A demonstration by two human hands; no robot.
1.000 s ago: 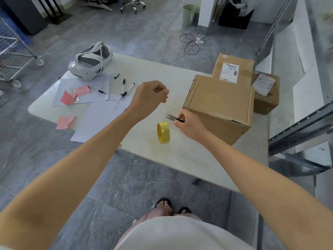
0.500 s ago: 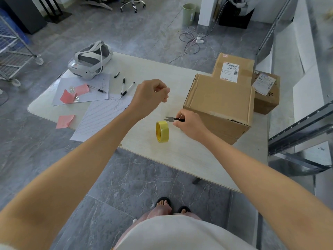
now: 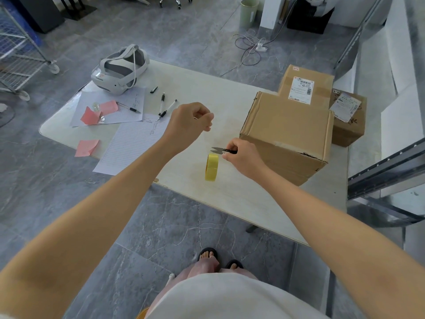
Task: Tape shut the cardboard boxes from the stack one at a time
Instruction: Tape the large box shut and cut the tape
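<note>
My right hand point(image 3: 241, 158) pinches thread snips point(image 3: 221, 150) beside the light tape roll point(image 3: 211, 168); left hand point(image 3: 189, 120) curled, can't tell what it pinches. Roll likely tips easily; grip its rim.

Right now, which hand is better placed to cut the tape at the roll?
The right hand: it grips the snips, blades close to the yellow tape roll. The left hand is raised farther away, fingers curled.

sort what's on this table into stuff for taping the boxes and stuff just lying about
For the job: yellow tape roll, thread snips in the right hand, three cardboard boxes.
Lying about: VR headset, pens, pink sticky notes, lined paper.
</note>
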